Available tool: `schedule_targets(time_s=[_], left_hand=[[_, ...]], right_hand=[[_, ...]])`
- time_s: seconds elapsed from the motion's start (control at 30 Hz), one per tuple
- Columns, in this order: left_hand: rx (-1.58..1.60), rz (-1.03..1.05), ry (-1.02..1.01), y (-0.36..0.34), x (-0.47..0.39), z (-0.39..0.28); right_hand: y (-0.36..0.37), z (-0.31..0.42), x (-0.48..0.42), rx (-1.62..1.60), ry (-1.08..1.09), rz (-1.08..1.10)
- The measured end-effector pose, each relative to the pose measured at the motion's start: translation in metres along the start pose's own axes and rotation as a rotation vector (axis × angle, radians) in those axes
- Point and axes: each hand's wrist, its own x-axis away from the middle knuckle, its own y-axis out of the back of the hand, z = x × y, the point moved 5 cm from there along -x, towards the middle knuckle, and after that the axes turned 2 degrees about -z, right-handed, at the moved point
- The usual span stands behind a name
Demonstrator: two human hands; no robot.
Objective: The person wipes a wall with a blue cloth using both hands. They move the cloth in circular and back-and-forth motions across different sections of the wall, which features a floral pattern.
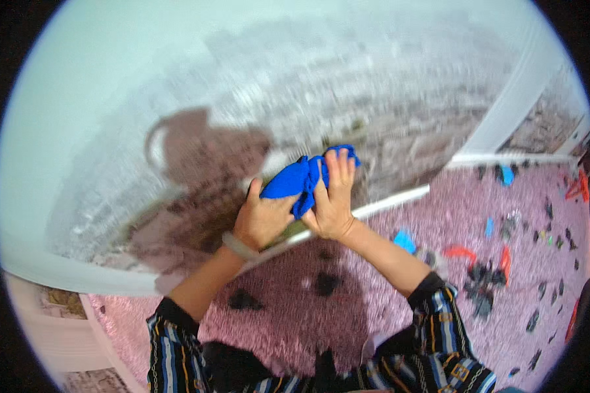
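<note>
A crumpled blue cloth (287, 181) lies between my two hands, in front of a large light panel printed with a blurred stone pattern (398, 118). My left hand (265, 218), with a pale band at the wrist, grips the cloth's lower left part. The fingers of my right hand (335, 199) are spread and laid over the cloth's right part, which shows between and beyond them. Shadows of my head and arms fall on the panel.
Below the panel's white bottom edge (393, 200) spreads a pinkish carpet-like floor (403, 314). Scattered on it are black scraps (484, 285), red strips (505, 265) and blue pieces (404, 240). A pale upright post (514, 103) stands at the right.
</note>
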Motion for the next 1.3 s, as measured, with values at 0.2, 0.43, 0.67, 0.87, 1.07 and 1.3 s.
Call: schedule_targets(time_s=[0.2, 0.43, 0.67, 0.87, 1.07, 1.3], left_hand=[[0.108, -0.255, 0.396, 0.109, -0.073, 0.104], [0.011, -0.076, 0.102, 0.101, -0.04, 0.099], [-0.019, 0.06, -0.029, 0.115, -0.032, 0.124], [0.087, -0.184, 0.24, 0.236, -0.121, 0.241], [0.042, -0.329, 0.29, 0.354, -0.205, 0.346], [0.199, -0.171, 0.057, 0.329, -0.157, 0.325]], right_hand=[[0.052, 0.047, -0.186, 0.088, 0.064, -0.31], [0.043, 0.037, -0.127, 0.165, -0.039, -0.041], [0.037, 0.064, -0.124, -0.025, -0.238, 0.117], [0.089, 0.087, -0.307, 0.062, -0.13, -0.077], [0.144, 0.13, -0.497, 0.076, -0.002, -0.217], [0.131, 0.123, -0.42, 0.13, 0.021, 0.111]])
